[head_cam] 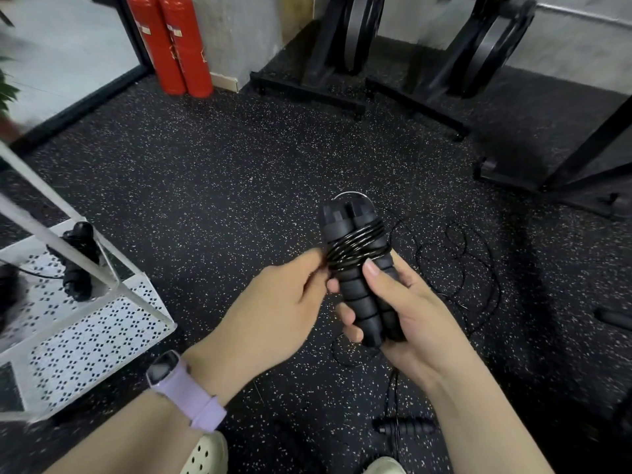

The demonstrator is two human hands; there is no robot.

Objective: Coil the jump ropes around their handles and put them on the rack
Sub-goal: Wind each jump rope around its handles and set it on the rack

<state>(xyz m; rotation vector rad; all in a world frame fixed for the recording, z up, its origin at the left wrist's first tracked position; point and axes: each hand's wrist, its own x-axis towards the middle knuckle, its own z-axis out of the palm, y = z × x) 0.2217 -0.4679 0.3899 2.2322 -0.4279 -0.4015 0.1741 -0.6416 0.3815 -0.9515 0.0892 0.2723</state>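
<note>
No legible text anywhere; only pale, blurred labels on the two red fire extinguishers, too small to read.

Two black ribbed foam handles are being held side by side, upright, in the right hand's curled fingers. Glossy black rope is being wrapped around them above the thumb, its strand pinched at the left hand's fingertips.

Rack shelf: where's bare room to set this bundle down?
Free: the near and right part of the rack shelf, perforated panel up to its front rim. Crowded: far left corner, where a coiled rope lies behind the white post. Floor right of the hands holds loose rope.
</note>
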